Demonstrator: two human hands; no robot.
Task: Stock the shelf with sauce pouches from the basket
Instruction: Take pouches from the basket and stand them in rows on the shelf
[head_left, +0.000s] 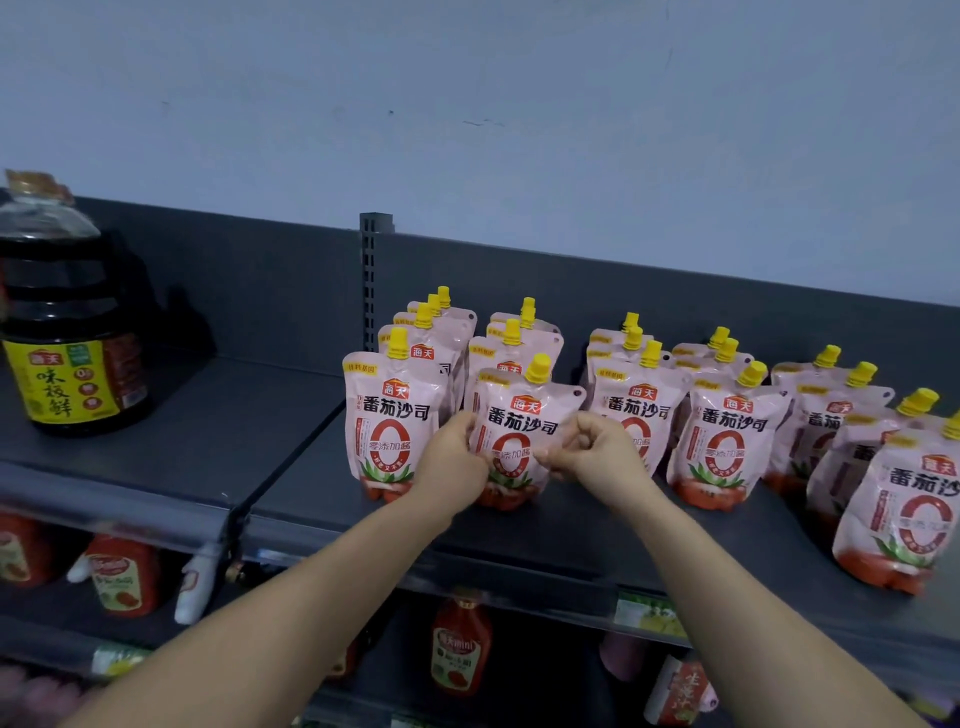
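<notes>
A pink sauce pouch (519, 415) with a yellow cap stands upright at the front of the second row on the dark grey shelf (561, 525). My left hand (452, 457) grips its left edge and my right hand (597, 452) pinches its right edge. Several rows of identical pouches stand on the shelf: one row (395, 415) to the left, and more rows (727, 441) to the right. The basket is not in view.
A large dark soy sauce jug (67, 322) stands at the shelf's left end. A single pouch (904, 509) stands near the front edge at far right. Red ketchup bottles (460, 649) fill the lower shelf. A slotted upright post (370, 280) rises behind the pouches.
</notes>
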